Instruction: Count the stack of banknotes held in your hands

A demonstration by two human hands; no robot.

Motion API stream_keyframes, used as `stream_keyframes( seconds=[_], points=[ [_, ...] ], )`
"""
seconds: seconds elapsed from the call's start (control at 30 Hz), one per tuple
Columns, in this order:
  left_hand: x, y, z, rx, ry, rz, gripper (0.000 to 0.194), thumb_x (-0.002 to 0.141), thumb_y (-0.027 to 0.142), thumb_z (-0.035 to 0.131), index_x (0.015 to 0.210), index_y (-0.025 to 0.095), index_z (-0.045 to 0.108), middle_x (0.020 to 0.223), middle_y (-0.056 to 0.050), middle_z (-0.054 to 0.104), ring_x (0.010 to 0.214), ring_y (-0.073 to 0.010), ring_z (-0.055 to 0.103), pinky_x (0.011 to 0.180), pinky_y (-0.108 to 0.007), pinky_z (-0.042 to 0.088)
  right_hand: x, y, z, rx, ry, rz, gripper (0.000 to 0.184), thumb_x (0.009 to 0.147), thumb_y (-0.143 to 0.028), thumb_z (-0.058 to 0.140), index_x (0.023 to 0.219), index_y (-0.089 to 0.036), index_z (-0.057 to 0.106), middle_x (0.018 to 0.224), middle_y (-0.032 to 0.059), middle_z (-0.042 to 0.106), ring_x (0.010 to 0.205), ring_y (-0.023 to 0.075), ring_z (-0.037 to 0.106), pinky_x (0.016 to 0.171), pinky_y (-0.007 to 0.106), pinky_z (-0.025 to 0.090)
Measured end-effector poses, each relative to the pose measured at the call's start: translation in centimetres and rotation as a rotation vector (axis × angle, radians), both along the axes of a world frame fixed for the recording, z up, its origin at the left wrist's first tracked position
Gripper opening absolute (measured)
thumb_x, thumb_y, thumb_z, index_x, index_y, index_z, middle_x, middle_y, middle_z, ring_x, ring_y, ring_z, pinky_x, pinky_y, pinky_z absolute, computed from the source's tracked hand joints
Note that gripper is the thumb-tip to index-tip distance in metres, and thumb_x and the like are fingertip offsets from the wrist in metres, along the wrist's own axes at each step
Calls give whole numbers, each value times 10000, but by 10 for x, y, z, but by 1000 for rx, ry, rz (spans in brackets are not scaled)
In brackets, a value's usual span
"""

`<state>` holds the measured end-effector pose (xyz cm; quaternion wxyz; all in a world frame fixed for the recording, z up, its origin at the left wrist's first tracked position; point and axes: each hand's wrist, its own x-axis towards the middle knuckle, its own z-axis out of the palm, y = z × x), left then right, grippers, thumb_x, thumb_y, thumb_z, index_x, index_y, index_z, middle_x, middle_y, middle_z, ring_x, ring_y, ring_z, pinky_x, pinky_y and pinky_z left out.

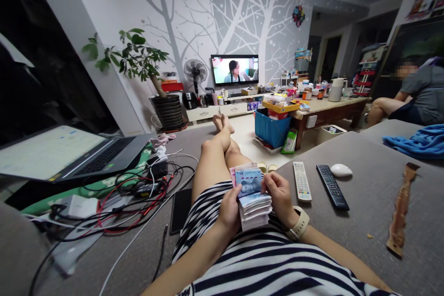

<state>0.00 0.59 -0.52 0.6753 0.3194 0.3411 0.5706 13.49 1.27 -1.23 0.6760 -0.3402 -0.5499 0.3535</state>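
Over my lap, my left hand is closed round a thick folded stack of banknotes, its thumb lying along the left side. The top note is bluish with a printed portrait, and pinkish notes stick out behind it. My right hand pinches the right edge of the top note between thumb and fingers; a pale watch strap circles that wrist. The folded ends of several notes fan out below the hands. How many notes the right fingers grip is hidden.
On the grey sofa to the right lie a white remote, a black remote, a white mouse and a brown strip. Tangled cables and a laptop are at left. A person sits far right.
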Motion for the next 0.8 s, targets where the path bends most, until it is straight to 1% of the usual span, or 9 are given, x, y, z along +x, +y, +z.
stream_keyframes(
  seconds=[0.1, 0.17, 0.27, 0.37, 0.53, 0.63, 0.8],
  points=[
    [0, -2, 2, -9, 28, 18, 120, 763, 262, 566, 726, 187, 652, 905, -20, 747, 1164, -301, 579, 952, -447, 509, 0, 3, 0, -51, 18, -67, 283, 795, -392, 659, 668, -177, 526, 597, -37, 473, 562, 113, 417, 557, 240, 348],
    [-1, -3, 3, -17, 31, 10, 103, 752, 255, 578, 717, 189, 648, 895, -19, 747, 1158, -303, 583, 950, -449, 510, 1, 6, 0, -83, 29, -82, 279, 766, -389, 686, 688, -178, 520, 617, -41, 464, 569, 111, 408, 548, 236, 340],
    [-1, -3, 4, -30, 31, 2, 77, 734, 254, 599, 715, 196, 645, 894, -12, 747, 1155, -303, 585, 947, -446, 515, 1, 7, -1, -104, 2, -71, 308, 782, -397, 658, 644, -178, 491, 595, -45, 430, 564, 107, 379, 544, 236, 324],
    [-1, -3, 4, -44, 46, 27, 75, 730, 265, 607, 714, 200, 640, 897, -13, 747, 1165, -301, 578, 945, -439, 520, 1, 7, -3, -95, -28, -67, 333, 799, -397, 637, 612, -178, 471, 582, -47, 400, 565, 105, 355, 541, 236, 312],
    [1, -2, 3, -56, 39, 35, 185, 792, 348, 542, 771, 194, 644, 983, -20, 735, 1234, -310, 515, 971, -482, 494, 1, 5, -3, -67, -8, -34, 286, 806, -386, 629, 649, -172, 523, 601, -33, 454, 577, 113, 390, 553, 240, 342],
    [2, 1, 0, -48, 14, 46, 211, 821, 337, 499, 793, 192, 650, 988, -5, 734, 1275, -292, 470, 1007, -476, 463, 1, 3, -2, -44, -5, -10, 262, 810, -376, 623, 666, -171, 548, 607, -29, 475, 586, 118, 410, 567, 242, 357],
    [3, 4, -4, -42, -9, 44, 217, 831, 318, 493, 833, 182, 661, 1006, -1, 732, 1304, -281, 432, 1045, -476, 426, 1, 2, -2, -38, -7, 2, 246, 815, -372, 615, 683, -170, 565, 601, -28, 480, 581, 118, 413, 560, 239, 359]
  ],
)
